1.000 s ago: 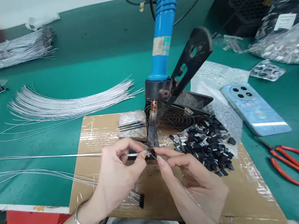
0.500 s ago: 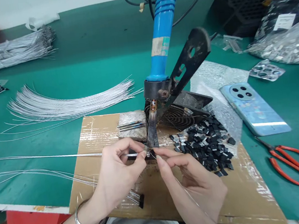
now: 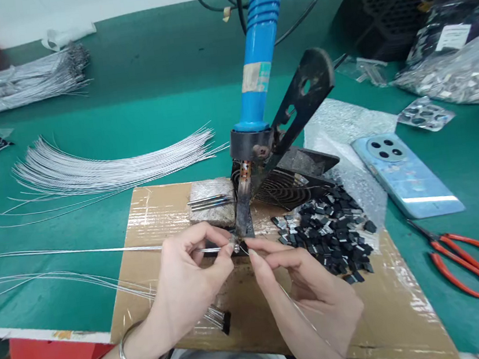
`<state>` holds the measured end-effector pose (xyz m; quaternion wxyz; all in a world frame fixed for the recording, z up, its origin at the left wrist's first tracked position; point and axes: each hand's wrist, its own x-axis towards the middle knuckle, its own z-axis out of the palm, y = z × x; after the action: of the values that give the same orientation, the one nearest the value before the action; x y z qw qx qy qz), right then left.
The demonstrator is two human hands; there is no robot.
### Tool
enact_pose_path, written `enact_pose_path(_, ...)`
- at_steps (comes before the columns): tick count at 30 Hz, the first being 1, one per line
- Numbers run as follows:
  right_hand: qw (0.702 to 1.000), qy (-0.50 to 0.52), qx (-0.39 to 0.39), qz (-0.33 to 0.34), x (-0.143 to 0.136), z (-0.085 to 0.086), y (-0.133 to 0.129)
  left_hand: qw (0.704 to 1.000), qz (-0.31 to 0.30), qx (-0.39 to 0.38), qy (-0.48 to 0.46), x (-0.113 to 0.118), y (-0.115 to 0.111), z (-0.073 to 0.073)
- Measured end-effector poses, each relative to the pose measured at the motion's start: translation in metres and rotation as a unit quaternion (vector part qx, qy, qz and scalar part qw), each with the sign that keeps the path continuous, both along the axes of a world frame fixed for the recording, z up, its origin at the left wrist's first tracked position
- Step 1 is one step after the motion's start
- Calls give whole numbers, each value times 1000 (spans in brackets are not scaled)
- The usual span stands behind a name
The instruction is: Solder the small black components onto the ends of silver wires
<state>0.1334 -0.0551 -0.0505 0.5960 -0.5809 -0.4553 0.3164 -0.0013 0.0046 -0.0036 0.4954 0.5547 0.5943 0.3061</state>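
Note:
Under the tip of a blue-handled soldering iron (image 3: 254, 61), both my hands meet over the cardboard. My left hand (image 3: 190, 278) pinches thin white wires (image 3: 100, 250), whose ends reach a small part at the iron's tip that my fingertips partly hide. Between thumb and forefinger, my right hand (image 3: 306, 293) holds a fine strand of solder wire (image 3: 299, 310), which trails down over the palm. The iron sits tip-down in a black metal holder (image 3: 252, 144). Below my left wrist lie a few wires ending in a black connector (image 3: 226, 322).
A pile of small black connectors (image 3: 333, 232) lies on the cardboard (image 3: 395, 306) at right. Beyond it are a blue phone (image 3: 409, 176) and red-handled scissors (image 3: 477, 267). A fan of white wires (image 3: 111, 167) lies at left. Behind the iron is a black fan (image 3: 286, 185).
Very little differs. Both hands keep their grips at the iron's tip, and the view has shifted very slightly.

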Motion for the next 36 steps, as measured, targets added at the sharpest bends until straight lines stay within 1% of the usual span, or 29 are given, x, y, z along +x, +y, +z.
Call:
enact_pose_path(4,1000,-7,9,15,2,-4,0,1000,1,1,-2,0,0,-2)
enact_pose_path(23,1000,-20,13,-12,0,-4,0,1000,-3,10,-1,-1,-2,-1)
enact_pose_path(29,1000,-21,20,-10,1,-5,1,1000,-7,16,-1,-1,-1,-1)
enact_pose_path(36,1000,-27,11,-7,1,-6,0,1000,-14,7,-9,-1,1,-3)
